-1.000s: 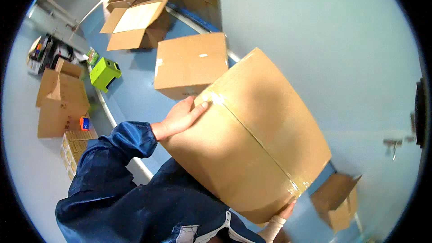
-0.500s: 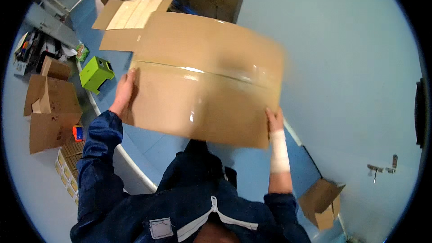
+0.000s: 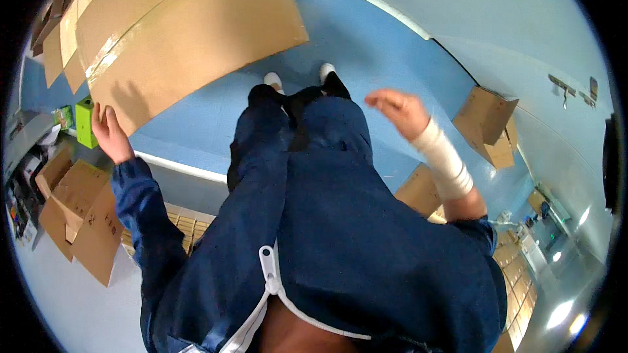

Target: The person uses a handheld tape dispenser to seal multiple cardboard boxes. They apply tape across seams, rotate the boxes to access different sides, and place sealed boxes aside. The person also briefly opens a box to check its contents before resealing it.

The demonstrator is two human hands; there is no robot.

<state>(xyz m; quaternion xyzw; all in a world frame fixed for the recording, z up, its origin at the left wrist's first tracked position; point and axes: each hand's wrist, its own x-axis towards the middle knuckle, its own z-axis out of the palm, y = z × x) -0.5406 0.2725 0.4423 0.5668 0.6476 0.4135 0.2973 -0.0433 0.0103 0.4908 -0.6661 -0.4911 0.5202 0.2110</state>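
A large taped cardboard box (image 3: 216, 33) fills the upper left, its clear tape running along a seam. My left hand (image 3: 112, 132) is raised beside the box's near left corner, fingers spread, and casts a shadow on the cardboard. Whether its fingertips touch the box I cannot tell. To the right, away from the box, my right hand (image 3: 402, 111) hangs over the blue floor with fingers stretched out and nothing in them. A white bandage (image 3: 445, 160) wraps that wrist and forearm.
Open cardboard boxes stand at left (image 3: 82, 212) and right (image 3: 487, 124). Behind the large box sits another box with raised flaps (image 3: 69, 33). A green stool (image 3: 85, 121) is near my left hand. A pale wall (image 3: 497, 26) with a door handle (image 3: 564, 86) bounds the right.
Both hands held the large box before; my right hand has let go and moved clear of it, and my left hand has opened. The view has shifted, placing the box farther up and left.
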